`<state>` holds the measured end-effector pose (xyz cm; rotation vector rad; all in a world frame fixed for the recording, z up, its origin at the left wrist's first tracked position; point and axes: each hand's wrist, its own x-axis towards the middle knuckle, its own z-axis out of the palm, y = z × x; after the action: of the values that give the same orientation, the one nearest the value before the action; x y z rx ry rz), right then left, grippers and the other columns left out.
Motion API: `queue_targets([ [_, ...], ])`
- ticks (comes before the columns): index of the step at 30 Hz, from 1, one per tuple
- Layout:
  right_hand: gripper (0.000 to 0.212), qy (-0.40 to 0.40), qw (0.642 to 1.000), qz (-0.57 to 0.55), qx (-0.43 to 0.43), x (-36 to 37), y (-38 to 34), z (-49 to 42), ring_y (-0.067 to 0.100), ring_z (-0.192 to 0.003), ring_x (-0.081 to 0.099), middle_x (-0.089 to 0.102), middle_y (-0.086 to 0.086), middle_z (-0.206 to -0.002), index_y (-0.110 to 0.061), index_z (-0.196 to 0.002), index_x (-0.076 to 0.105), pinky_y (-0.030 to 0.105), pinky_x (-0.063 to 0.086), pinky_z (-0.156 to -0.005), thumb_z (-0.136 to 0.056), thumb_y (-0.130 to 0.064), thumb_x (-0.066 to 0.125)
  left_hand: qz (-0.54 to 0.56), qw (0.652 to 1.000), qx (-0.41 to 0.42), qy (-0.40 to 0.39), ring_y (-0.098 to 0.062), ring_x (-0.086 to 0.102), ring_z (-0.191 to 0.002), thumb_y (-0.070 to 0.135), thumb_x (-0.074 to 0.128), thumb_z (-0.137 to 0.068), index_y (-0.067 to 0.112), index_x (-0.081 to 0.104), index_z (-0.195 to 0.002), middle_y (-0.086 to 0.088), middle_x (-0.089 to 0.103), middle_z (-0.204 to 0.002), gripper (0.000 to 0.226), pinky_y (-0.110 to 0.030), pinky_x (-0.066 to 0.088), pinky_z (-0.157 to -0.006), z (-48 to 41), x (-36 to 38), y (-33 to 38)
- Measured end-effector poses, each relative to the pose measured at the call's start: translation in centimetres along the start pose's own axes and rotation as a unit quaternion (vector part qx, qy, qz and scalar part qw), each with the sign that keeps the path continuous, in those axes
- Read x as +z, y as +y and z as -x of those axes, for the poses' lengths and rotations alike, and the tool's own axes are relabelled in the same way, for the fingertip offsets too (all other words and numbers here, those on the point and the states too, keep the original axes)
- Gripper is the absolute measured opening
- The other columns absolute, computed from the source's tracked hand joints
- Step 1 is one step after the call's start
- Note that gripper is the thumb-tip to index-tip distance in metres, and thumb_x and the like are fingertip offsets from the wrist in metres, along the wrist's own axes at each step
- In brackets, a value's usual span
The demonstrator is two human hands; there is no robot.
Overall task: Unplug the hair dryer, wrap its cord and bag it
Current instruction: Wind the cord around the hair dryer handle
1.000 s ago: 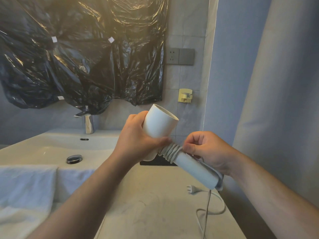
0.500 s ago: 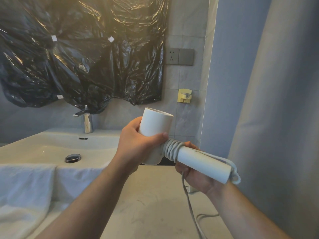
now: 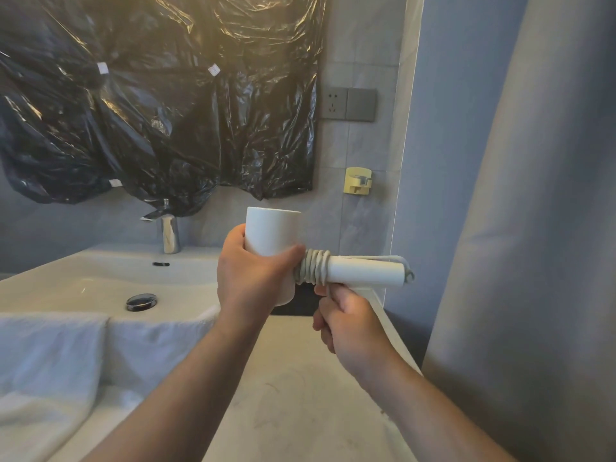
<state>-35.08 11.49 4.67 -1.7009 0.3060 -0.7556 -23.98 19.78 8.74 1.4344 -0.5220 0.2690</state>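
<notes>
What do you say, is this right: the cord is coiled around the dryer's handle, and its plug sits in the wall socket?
The cord is coiled around the dryer's handle, but the wall socket is empty: the head view shows it.

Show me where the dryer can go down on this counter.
Free: the bare countertop between the towel on the left and the curtain on the right, beneath the forearms. The sink basin around the drain is open too. Crowded: the towel-draped left side and the back edge, where a dark object lies behind the hair dryer.
</notes>
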Motion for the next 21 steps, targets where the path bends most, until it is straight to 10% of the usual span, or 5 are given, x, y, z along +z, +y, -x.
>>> queue_targets([
  [11, 0.041, 0.055, 0.965, 0.236, -0.104, 0.4, -1.2, 1.4, 0.004, -0.103, 0.055, 0.061, -0.010, -0.121, -0.027, -0.135, 0.046, 0.023, 0.044, -0.089, -0.095, -0.024, 0.047, 0.050, 0.997, -0.029, 0.049, -0.012, 0.067, -0.075, 0.040, 0.084, -0.056, 0.026, 0.057, -0.101, 0.009, 0.066, -0.085, 0.054, -0.038, 0.058, -0.064, 0.9, 0.7, 0.1],
  [17, 0.068, 0.066, 0.968, 0.190, -0.150, 1.8, -0.4, 1.2, 0.008, -0.098, 0.040, 0.038, -0.011, -0.150, -0.039, -0.147, 0.021, 0.043, 0.041, -0.105, -0.085, -0.023, 0.044, 0.139, 0.979, -0.126, 0.077, -0.017, 0.069, -0.071, 0.024, 0.086, -0.065, 0.010, 0.063, -0.102, -0.005, 0.070, -0.088, 0.046, -0.029, 0.056, -0.056, 1.6, 1.7, -0.8],
  [21, 0.072, 0.018, 0.987, 0.112, -0.112, 1.1, -0.3, 0.6, 0.017, -0.106, 0.056, 0.040, -0.020, -0.148, -0.046, -0.147, 0.022, 0.021, 0.049, -0.092, -0.085, -0.023, 0.050, 0.127, 0.980, -0.127, 0.087, -0.018, 0.070, -0.076, 0.028, 0.087, -0.062, 0.012, 0.059, -0.107, -0.003, 0.069, -0.091, 0.055, -0.039, 0.062, -0.065, 1.6, 1.4, -1.3],
])
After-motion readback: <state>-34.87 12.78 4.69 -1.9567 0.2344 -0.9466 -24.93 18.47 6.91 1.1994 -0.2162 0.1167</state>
